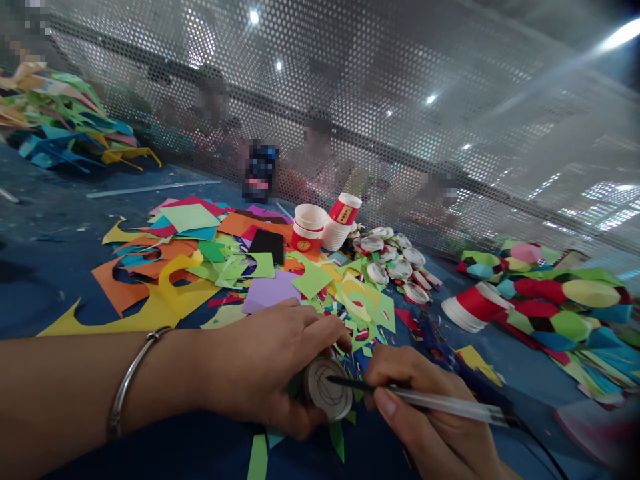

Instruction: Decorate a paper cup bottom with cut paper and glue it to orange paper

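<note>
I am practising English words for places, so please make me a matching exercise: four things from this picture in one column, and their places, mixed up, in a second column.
Things
1. pen
2. disc
3. bracelet
4. black card

Places
A. on the left wrist
B. among paper scraps by the cups
C. in the left hand
D. in the right hand

Pairs: 1-D, 2-C, 3-A, 4-B.

A grey perforated metal screen (380, 80) is standing along the far edge of the dark blue worktable (45, 227). Round ceiling lamps (254, 17) are glaring through it; bright windows (613, 200) are showing at right.
</note>
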`<state>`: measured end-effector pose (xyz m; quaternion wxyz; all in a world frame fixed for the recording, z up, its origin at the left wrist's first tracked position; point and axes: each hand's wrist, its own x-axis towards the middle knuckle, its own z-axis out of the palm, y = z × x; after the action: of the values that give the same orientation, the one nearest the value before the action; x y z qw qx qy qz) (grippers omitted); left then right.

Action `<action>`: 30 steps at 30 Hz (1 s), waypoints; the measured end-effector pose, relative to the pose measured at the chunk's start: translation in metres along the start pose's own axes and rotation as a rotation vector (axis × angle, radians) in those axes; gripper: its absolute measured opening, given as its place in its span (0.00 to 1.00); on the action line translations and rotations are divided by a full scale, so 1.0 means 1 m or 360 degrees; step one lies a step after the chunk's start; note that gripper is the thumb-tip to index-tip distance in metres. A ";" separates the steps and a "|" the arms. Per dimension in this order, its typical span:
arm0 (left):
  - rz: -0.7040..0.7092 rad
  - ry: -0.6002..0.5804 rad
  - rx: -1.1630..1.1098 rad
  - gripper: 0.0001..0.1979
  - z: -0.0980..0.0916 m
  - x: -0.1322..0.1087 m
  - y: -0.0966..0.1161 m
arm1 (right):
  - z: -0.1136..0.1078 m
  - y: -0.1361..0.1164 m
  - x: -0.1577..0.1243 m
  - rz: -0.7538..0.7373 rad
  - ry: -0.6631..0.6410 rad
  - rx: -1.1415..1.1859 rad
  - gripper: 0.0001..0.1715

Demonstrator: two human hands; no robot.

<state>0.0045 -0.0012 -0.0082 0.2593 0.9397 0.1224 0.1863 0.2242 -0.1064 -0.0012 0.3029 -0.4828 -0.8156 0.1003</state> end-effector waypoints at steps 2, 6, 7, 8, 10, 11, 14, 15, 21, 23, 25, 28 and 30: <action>0.0000 0.0021 0.0007 0.31 0.001 0.000 0.000 | 0.001 0.000 0.002 0.0001 -0.0019 0.0006 0.06; -0.0032 0.0049 0.0026 0.30 0.004 0.000 0.001 | 0.003 0.001 0.007 -0.0008 -0.0052 0.0055 0.06; -0.0036 0.0054 0.0028 0.30 0.004 -0.001 0.001 | 0.003 0.001 0.008 -0.0008 -0.0050 0.0059 0.06; -0.0036 0.0055 0.0029 0.30 0.004 -0.001 0.001 | 0.004 0.001 0.008 -0.0005 -0.0049 0.0059 0.06; -0.0027 0.0052 0.0028 0.30 0.004 -0.001 0.001 | 0.003 0.001 0.008 -0.0003 -0.0056 0.0050 0.06; -0.0021 0.0051 0.0027 0.31 0.004 -0.001 0.000 | 0.003 0.001 0.007 -0.0006 -0.0057 0.0041 0.06; -0.0012 0.0052 0.0032 0.31 0.004 -0.001 0.000 | 0.001 0.002 0.003 -0.0009 -0.0048 0.0003 0.06; -0.0017 0.0048 0.0035 0.31 0.004 -0.001 0.000 | 0.000 0.002 0.002 -0.0008 -0.0043 -0.0007 0.06; -0.0053 0.0001 0.0042 0.31 0.000 -0.001 0.002 | -0.005 0.000 0.000 -0.0005 -0.0067 -0.0032 0.08; -0.0046 -0.0006 0.0033 0.31 0.000 -0.001 0.002 | -0.006 0.000 -0.001 -0.0009 -0.0054 -0.0040 0.08; -0.0046 0.0002 0.0027 0.31 0.000 -0.001 0.001 | -0.006 0.001 -0.002 -0.0004 -0.0055 -0.0022 0.08; -0.0048 0.0016 0.0025 0.31 0.001 -0.001 0.001 | -0.005 0.002 -0.004 0.0014 -0.0051 0.0022 0.09; -0.0030 0.0020 0.0023 0.31 0.002 -0.001 0.001 | -0.003 0.002 -0.003 0.0007 -0.0022 0.0026 0.08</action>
<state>0.0046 -0.0027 -0.0093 0.2534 0.9392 0.1340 0.1889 0.2291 -0.1085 -0.0010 0.3010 -0.4814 -0.8157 0.1109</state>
